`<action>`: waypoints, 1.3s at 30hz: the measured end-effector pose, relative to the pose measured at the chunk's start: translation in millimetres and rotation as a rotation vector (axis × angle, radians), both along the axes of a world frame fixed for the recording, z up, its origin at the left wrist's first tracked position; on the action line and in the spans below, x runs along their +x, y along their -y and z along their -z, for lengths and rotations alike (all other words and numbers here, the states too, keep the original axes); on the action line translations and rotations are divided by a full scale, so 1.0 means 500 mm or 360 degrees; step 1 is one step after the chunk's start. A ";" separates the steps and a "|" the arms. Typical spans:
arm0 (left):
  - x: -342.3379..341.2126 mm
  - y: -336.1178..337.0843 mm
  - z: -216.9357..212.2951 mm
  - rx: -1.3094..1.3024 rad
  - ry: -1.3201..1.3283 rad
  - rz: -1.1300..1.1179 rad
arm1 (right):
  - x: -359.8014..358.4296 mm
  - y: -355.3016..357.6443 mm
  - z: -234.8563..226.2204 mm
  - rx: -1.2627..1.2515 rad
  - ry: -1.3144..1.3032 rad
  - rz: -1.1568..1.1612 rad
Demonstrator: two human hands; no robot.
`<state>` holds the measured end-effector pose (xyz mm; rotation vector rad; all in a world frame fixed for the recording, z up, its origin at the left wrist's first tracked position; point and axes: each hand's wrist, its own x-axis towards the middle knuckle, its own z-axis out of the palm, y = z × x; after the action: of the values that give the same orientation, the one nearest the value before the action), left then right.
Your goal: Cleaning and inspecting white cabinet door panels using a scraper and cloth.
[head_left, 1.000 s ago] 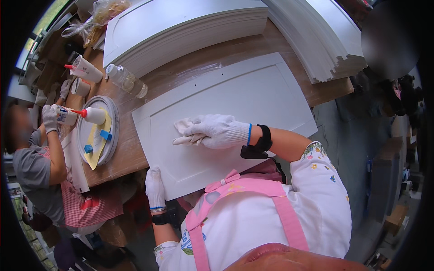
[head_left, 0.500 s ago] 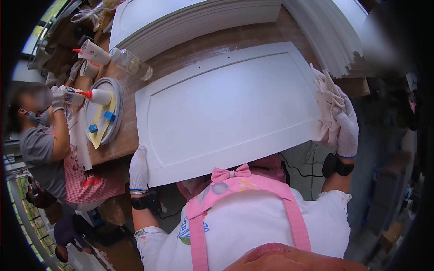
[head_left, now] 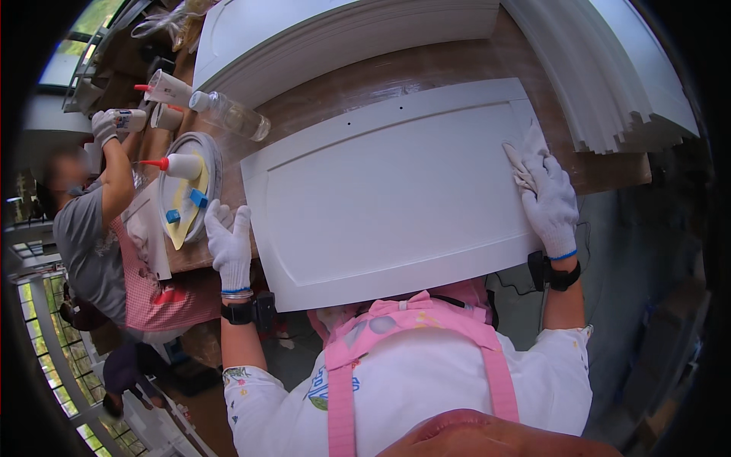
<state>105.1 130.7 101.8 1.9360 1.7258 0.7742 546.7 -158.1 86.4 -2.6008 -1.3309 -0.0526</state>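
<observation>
A white panel door (head_left: 396, 190) with a recessed centre and two small dark holes near its far edge lies on the brown work table before me. My right hand (head_left: 550, 204), in a white knit glove, holds a pale cloth (head_left: 519, 166) against the panel's right end. Beside the panel's left edge, my gloved left hand (head_left: 231, 245) is raised with thumb and fingers apart, holding nothing. A white round lid (head_left: 213, 156) to its upper left carries a white red-tipped glue bottle (head_left: 183, 165), a yellow sheet and two blue blocks (head_left: 199, 198).
Stacked white panels (head_left: 350, 49) stand beyond, with another stack (head_left: 609, 84) at the far right. A clear bottle (head_left: 236, 118) lies by a cup (head_left: 169, 88). At left, a co-worker in a grey shirt (head_left: 90, 244) holds a white container (head_left: 129, 119).
My left hand has let go of the panel's near left corner and opened. My right hand has moved with the cloth from the right edge onto the panel's face.
</observation>
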 end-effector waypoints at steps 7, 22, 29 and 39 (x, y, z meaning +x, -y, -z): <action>0.197 -0.327 0.053 0.0322 0.0539 0.0149 | 0.008 0.003 0.013 0.0121 0.0046 -0.0104; 0.260 -0.168 -0.011 0.0374 -0.0852 0.0763 | 0.010 0.005 0.013 0.0212 0.0038 -0.0140; 0.347 -0.106 -0.014 0.0455 -0.1626 0.1041 | 0.014 0.015 0.009 0.0208 0.0026 -0.0141; 0.419 -0.057 -0.053 0.0883 -0.1857 0.1141 | 0.015 0.021 0.008 0.0280 0.0006 -0.0203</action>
<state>314.8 159.1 128.5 3.4960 1.0467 -0.2954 554.2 -168.4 82.2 -2.3675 -1.4213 -0.1469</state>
